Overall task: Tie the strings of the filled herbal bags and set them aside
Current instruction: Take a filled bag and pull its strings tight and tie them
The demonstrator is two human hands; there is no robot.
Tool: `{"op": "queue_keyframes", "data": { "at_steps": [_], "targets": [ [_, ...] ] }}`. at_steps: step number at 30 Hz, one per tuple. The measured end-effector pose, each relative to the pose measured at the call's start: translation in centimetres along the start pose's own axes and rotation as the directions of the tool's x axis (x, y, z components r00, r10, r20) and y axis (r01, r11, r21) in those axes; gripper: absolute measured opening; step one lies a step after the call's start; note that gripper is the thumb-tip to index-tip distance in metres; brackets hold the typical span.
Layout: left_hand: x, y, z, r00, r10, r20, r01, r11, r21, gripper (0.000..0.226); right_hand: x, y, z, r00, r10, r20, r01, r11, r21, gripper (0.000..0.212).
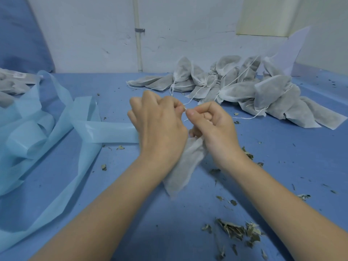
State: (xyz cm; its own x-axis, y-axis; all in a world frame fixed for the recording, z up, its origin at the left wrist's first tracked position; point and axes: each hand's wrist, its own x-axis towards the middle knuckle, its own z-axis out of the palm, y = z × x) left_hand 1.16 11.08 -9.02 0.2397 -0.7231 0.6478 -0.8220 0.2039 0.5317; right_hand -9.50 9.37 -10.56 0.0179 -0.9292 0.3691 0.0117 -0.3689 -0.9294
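Both hands were curled up tight, left hand [160, 121] and right hand [212, 127] pinching the thin white string [185, 109] between their fingertips. The herbal bag [183, 166] hung below the fingers, its neck hidden behind them. Couldn't really make out any knot, too small.

I see one white, grey-filled bag [183, 166] hanging tilted at frame centre with its thin white string [185, 110] pulled up from its gathered neck, and a pile of bags [244, 87] lying at upper right.
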Motion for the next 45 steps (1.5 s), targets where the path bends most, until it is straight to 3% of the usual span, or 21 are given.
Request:
{"op": "queue_keyframes", "data": {
  "at_steps": [7, 11, 15, 17, 18, 20, 22, 24, 30, 34, 36, 39, 40, 42, 45],
  "targets": [
    [0.7, -0.7, -0.3, 0.996, -0.088, -0.024, 0.087, 0.995, -0.046, 0.016, 0.5, 0.0, -1.1, 1.0, 0.01, -0.019, -0.011, 0.998, -0.055, 0.015],
    [0.7, -0.5, 0.0, 0.983, -0.159, 0.089, 0.171, 0.972, -0.16, 0.016, 0.8, -0.1, -1.6, 0.999, 0.007, -0.047, -0.01, 0.997, -0.072, 0.012],
    [0.2, -0.4, 0.3, 0.977, -0.15, 0.151, 0.19, 0.934, -0.302, 0.011, 1.3, 0.0, -2.0, 0.973, 0.072, -0.218, -0.046, 0.992, 0.12, 0.005],
    [-0.2, -0.2, 0.5, 0.954, -0.21, 0.214, 0.275, 0.899, -0.34, 0.022, 1.8, 0.0, -2.2, 0.924, 0.145, -0.353, -0.043, 0.959, 0.282, 0.002],
    [-0.4, -0.1, 0.6, 0.917, -0.27, 0.293, 0.369, 0.852, -0.371, 0.033, 2.0, 0.0, -2.4, 0.887, 0.193, -0.42, -0.038, 0.936, 0.35, 0.004],
    [-0.7, 0.4, 0.8, 0.778, -0.358, 0.517, 0.605, 0.651, -0.459, 0.052, 2.4, 0.2, -2.6, 0.801, 0.279, -0.53, -0.032, 0.903, 0.427, 0.004],
    [-1.1, 0.8, 1.1, 0.647, -0.292, 0.704, 0.749, 0.415, -0.516, 0.046, 2.6, 0.4, -2.6, 0.76, 0.298, -0.577, -0.031, 0.904, 0.427, 0.004],
    [-1.3, 0.8, 1.6, 0.627, -0.251, 0.737, 0.773, 0.312, -0.552, 0.032, 2.6, 0.6, -2.5, 0.796, 0.262, -0.546, -0.042, 0.923, 0.381, 0.008],
    [-0.6, -0.3, 1.4, 0.673, -0.283, 0.684, 0.74, 0.257, -0.621, 0.012, 2.1, 0.7, -2.6, 0.979, 0.118, -0.168, -0.087, 0.98, 0.179, 0.02],
    [-0.4, -0.5, 1.3, 0.614, -0.316, 0.724, 0.787, 0.164, -0.595, 0.028, 1.6, 0.5, -2.9, 1.0, 0.01, -0.018, -0.01, 1.0, -0.017, 0.019],
    [-0.4, -0.4, 1.1, 0.591, -0.323, 0.739, 0.797, 0.099, -0.595, 0.024, 1.5, 0.3, -3.0, 0.999, -0.028, 0.047, 0.033, 0.993, -0.111, 0.017],
    [-0.3, -0.4, 0.9, 0.613, -0.274, 0.741, 0.772, 0.009, -0.635, 0.022, 1.4, 0.1, -3.3, 0.995, -0.043, 0.091, 0.059, 0.981, -0.183, 0.012],
    [-0.2, -0.4, 0.8, 0.621, -0.255, 0.741, 0.768, 0.005, -0.641, 0.031, 1.3, 0.1, -3.3, 0.993, -0.05, 0.104, 0.07, 0.977, -0.201, 0.012],
    [-0.2, -0.5, 1.0, 0.649, -0.289, 0.704, 0.751, 0.1, -0.652, 0.048, 1.3, 0.2, -3.3, 0.99, -0.076, 0.121, 0.102, 0.968, -0.227, 0.013],
    [-0.2, -0.8, 1.5, 0.722, -0.391, 0.571, 0.685, 0.287, -0.67, 0.026, 1.3, 0.3, -2.9, 0.986, -0.107, 0.126, 0.138, 0.953, -0.27, 0.016]
  ]
}}
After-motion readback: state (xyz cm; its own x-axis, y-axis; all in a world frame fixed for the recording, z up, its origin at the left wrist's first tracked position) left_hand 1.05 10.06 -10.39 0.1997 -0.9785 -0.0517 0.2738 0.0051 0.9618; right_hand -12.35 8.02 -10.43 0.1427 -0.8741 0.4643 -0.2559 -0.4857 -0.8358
